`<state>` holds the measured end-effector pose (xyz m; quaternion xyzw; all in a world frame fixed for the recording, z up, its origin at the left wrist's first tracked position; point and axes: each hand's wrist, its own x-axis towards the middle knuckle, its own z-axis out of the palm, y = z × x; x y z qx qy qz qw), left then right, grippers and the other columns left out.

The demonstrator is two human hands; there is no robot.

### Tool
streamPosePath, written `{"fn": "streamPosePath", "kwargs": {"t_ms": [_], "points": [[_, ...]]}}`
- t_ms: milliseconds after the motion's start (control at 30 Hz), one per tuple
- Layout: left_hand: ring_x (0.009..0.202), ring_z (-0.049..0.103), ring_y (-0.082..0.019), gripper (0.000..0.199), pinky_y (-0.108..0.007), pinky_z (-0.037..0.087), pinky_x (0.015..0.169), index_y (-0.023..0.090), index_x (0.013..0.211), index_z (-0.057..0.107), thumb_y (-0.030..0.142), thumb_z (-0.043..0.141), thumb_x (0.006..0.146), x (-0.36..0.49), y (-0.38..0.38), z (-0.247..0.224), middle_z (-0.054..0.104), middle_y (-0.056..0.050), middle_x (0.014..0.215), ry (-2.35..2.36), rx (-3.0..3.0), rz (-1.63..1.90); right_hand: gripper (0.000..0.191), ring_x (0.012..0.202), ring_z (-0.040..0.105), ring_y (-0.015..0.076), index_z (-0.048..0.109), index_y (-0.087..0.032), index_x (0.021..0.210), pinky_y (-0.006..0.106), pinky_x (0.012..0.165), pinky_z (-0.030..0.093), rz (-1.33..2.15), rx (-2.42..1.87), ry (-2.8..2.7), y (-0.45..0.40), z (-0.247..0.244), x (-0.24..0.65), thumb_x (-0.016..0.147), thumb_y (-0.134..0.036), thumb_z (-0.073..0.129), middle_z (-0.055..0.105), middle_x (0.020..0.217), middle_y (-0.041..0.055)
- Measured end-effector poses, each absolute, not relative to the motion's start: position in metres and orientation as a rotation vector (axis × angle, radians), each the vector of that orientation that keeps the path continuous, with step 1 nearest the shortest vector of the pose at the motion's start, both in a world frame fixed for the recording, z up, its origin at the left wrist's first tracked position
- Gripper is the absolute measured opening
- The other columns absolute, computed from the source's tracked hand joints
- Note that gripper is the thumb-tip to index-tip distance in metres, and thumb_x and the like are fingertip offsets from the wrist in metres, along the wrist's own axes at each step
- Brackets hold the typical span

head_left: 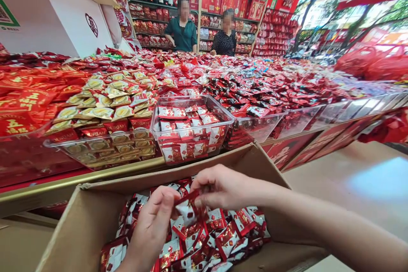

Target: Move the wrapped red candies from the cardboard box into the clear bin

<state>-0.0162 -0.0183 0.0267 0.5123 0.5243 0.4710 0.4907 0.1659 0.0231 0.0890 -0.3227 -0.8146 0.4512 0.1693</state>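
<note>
Over an open cardboard box (92, 216), my left hand (154, 221) and my right hand (219, 187) hold one small red and white packet (188, 210) between them. The fingers of both hands are pinched on its ends. Many similar wrapped packets (228, 238) lie loose in the box below. Just beyond the box stands a clear plastic bin (191, 129) with red and white packets arranged inside it.
Bins of durian packets (105, 112) and dark red packets (255, 110) flank the clear bin. Red bags (372, 61) sit at the right. Two people (183, 29) stand behind the display, before shelves of bottles and boxes.
</note>
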Motion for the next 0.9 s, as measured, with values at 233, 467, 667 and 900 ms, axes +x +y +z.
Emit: {"fn": "streamPosePath", "kwargs": {"t_ms": [233, 467, 667, 900], "points": [[0.060, 0.051, -0.012, 0.022, -0.021, 0.044, 0.059, 0.020, 0.073, 0.055, 0.041, 0.047, 0.075, -0.020, -0.016, 0.029, 0.056, 0.003, 0.062, 1.238, 1.178, 1.109, 0.013, 0.061, 0.048, 0.0060, 0.052, -0.011, 0.083, 0.020, 0.057, 0.038, 0.645, -0.873, -2.024, 0.074, 0.174, 0.194, 0.074, -0.020, 0.051, 0.054, 0.069, -0.0005], [0.059, 0.049, -0.012, 0.020, -0.020, 0.045, 0.056, 0.021, 0.074, 0.056, 0.040, 0.051, 0.072, -0.017, -0.015, 0.019, 0.054, 0.004, 0.058, 1.251, 1.212, 1.075, 0.010, 0.060, 0.046, 0.0066, 0.056, -0.011, 0.077, 0.021, 0.059, 0.037, 0.369, -1.124, -2.312, 0.124, 0.178, 0.192, 0.068, -0.013, 0.053, 0.056, 0.068, 0.0000], [0.056, 0.048, -0.012, 0.021, -0.020, 0.043, 0.055, 0.020, 0.067, 0.054, 0.041, 0.051, 0.071, -0.016, -0.013, 0.017, 0.053, 0.004, 0.055, 1.288, 1.253, 1.010, 0.015, 0.061, 0.048, 0.0071, 0.059, -0.011, 0.080, 0.020, 0.058, 0.036, 0.462, -1.253, -2.595, 0.129, 0.177, 0.182, 0.066, -0.010, 0.054, 0.060, 0.071, 0.0020], [0.055, 0.048, -0.012, 0.022, -0.021, 0.044, 0.055, 0.020, 0.065, 0.054, 0.041, 0.050, 0.071, -0.014, -0.014, 0.014, 0.051, 0.004, 0.054, 1.322, 1.301, 0.960, 0.015, 0.056, 0.046, 0.0072, 0.062, -0.012, 0.077, 0.019, 0.051, 0.035, 0.510, -1.385, -2.811, 0.134, 0.182, 0.175, 0.066, -0.018, 0.054, 0.059, 0.069, 0.0016]]}}
